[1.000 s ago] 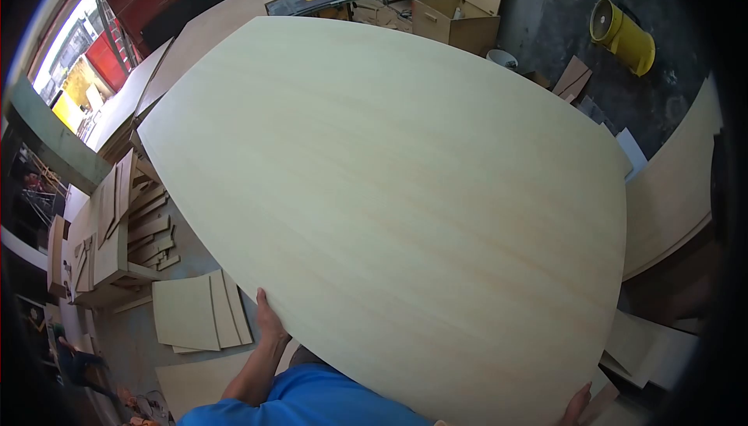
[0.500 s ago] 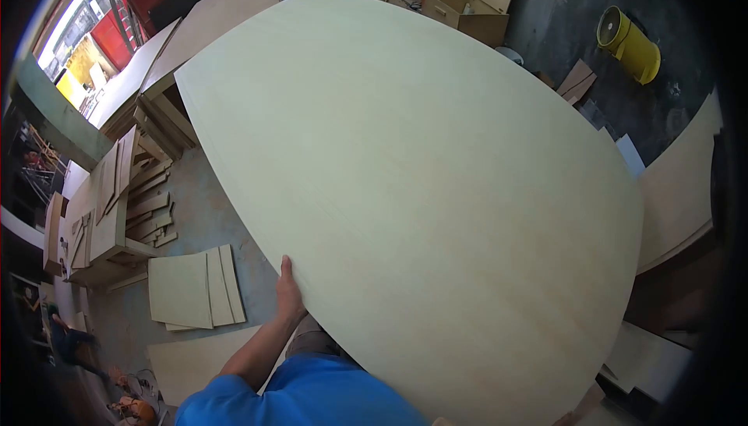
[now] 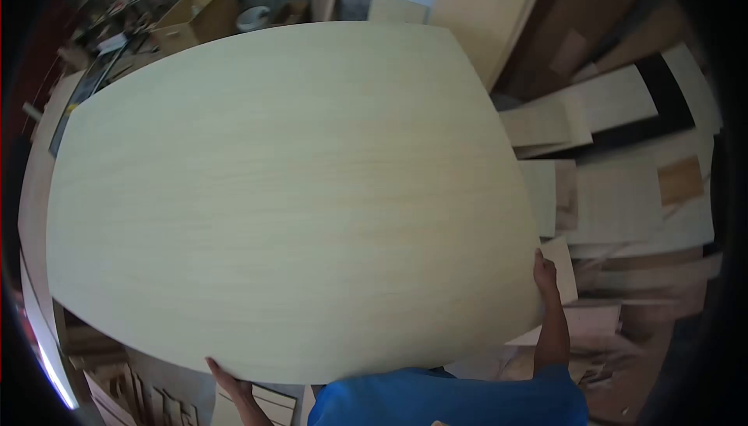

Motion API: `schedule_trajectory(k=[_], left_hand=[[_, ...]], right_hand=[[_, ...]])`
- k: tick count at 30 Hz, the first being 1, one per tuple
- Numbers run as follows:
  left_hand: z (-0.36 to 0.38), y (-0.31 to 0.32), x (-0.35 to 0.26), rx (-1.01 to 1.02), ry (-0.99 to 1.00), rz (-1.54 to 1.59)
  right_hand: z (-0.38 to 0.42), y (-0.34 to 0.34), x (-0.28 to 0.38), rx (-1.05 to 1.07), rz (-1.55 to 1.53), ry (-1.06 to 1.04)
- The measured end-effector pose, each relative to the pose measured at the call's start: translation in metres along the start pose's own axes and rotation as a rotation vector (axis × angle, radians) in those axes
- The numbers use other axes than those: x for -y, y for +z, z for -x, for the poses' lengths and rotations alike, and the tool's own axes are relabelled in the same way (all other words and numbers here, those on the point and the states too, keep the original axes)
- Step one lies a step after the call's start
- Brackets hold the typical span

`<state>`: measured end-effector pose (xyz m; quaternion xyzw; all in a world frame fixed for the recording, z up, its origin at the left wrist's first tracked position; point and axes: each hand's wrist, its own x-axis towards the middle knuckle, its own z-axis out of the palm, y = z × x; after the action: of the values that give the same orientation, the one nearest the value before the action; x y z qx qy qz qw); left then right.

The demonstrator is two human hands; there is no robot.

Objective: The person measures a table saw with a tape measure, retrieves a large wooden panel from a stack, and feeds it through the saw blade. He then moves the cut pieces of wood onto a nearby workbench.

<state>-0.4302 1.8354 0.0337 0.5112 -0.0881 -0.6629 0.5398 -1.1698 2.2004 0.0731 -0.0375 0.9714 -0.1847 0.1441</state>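
A large, pale plywood sheet [image 3: 296, 200] spreads across most of the view, its near edge close to the blue shirt at the bottom. My left hand [image 3: 227, 378] grips that near edge at the lower left, thumb on the top face and the other fingers hidden beneath. On the right, my right hand [image 3: 547, 272] is closed on the sheet's short side edge, with its thumb showing along the rim and the arm reaching outward.
An open wooden box [image 3: 195, 19] and a white bucket [image 3: 253, 19] stand beyond the far edge. Tall boards [image 3: 487, 13] lean at the back right. Stacked panels and offcuts [image 3: 623, 200] fill the right side. Cut wood strips [image 3: 167, 406] lie at the lower left.
My view has swung to the right, bringing the leaning boards and panel stacks in. The sheet now lies sideways across the view, and my right hand shows clearly on its right edge.
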Motion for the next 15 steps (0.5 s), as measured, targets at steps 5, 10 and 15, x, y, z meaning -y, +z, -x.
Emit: schedule_trajectory(k=[5,10,15], left_hand=[[-0.035,-0.014,-0.061,-0.309,0.082,-0.199],[-0.064,-0.069,-0.045,-0.229,0.300,-0.225],[-0.018,0.009,-0.010,-0.428,0.350,-0.162]], right_hand=[[0.053,-0.015,-0.005,-0.115,0.020,0.092],[0.010,0.000,-0.006,0.007,-0.294,-0.152],[-0.109,-0.016,-0.063,-0.036,-0.198,-0.198]])
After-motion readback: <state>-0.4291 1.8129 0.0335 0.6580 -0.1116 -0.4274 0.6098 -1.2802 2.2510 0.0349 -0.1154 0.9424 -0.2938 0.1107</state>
